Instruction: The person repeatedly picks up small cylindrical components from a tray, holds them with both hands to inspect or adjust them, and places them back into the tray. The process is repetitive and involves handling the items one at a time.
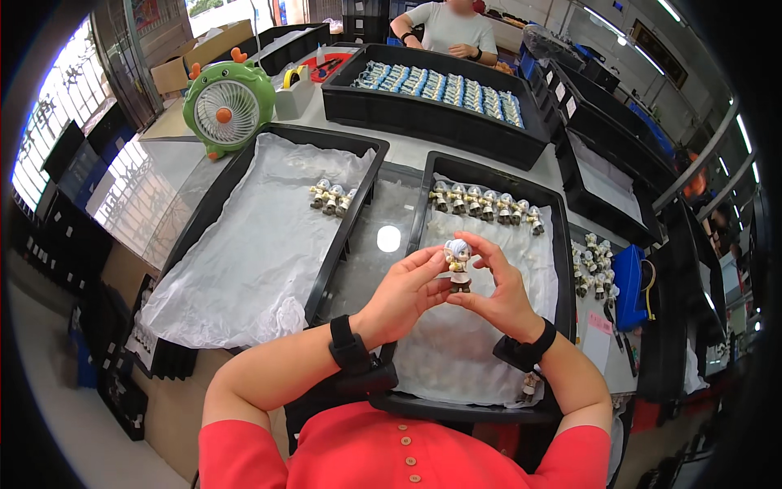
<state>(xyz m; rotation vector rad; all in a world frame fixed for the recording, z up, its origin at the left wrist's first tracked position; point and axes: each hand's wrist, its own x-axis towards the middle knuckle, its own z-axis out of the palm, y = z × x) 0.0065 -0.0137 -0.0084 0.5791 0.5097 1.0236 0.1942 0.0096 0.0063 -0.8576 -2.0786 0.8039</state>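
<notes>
Both my hands pinch a small figurine (459,267) with pale hair, a white top and dark boots, held upright over the right-hand tray. My left hand (405,295) grips its left side with thumb and fingers. My right hand (503,293) has fingertips at its head and a thumb near its feet. Beneath them lies a black tray (567,269) lined with white paper. A row of similar figurines (487,204) lies along that tray's far end, and a single figurine (530,385) sits in its near right corner.
To the left, another paper-lined black tray (345,238) holds 3 figurines (331,197). Beyond stand a green fan (227,110), a tape dispenser (294,96) and a large tray (432,122) of blue-and-white pieces. More figurines (595,267) and a blue bin (630,287) are at right. A person (452,31) sits opposite.
</notes>
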